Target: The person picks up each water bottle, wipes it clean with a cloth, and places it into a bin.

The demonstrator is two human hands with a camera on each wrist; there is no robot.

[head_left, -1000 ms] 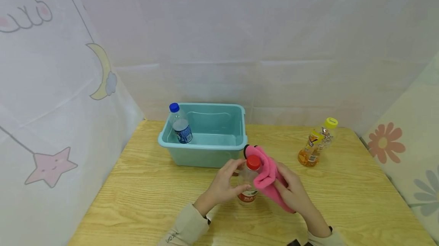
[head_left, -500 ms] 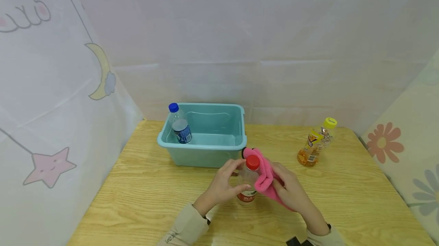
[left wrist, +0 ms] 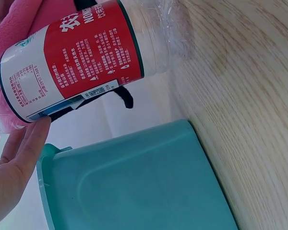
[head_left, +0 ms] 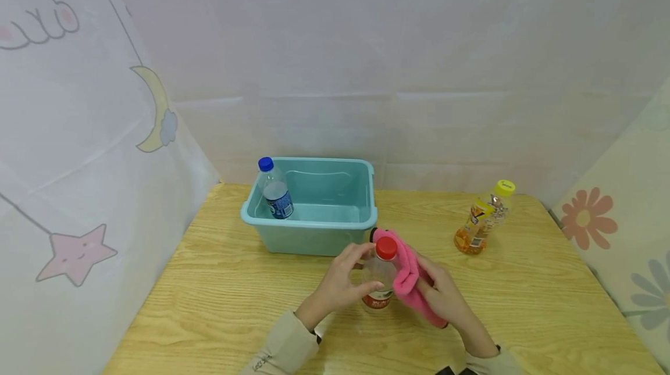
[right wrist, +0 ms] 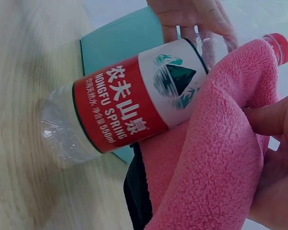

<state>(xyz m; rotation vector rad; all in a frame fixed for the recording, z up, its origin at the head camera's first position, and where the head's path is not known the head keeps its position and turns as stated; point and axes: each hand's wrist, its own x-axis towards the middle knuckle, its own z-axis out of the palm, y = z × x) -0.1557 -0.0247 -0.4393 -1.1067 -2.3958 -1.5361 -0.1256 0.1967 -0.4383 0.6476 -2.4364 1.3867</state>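
Cloth (head_left: 406, 275) clasped in right hand (head_left: 442, 293); red-cap bottle (head_left: 378, 274) in half-closed left hand (head_left: 342, 283); beyond grip: blue-cap bottle (head_left: 277, 192) in bin (head_left: 316, 239), yellow-cap bottle (head_left: 481, 221) apparently pending.

Looks like a screened-off corner, closed in by creased whitish sheets (head_left: 335, 61) printed with a pink five-pointed star (head_left: 77, 254), a yellow crescent moon (head_left: 159, 99) and a red-petalled flower (head_left: 583, 218), around a yellowish wood-grain table (head_left: 209, 282). Can't tell whether at home.
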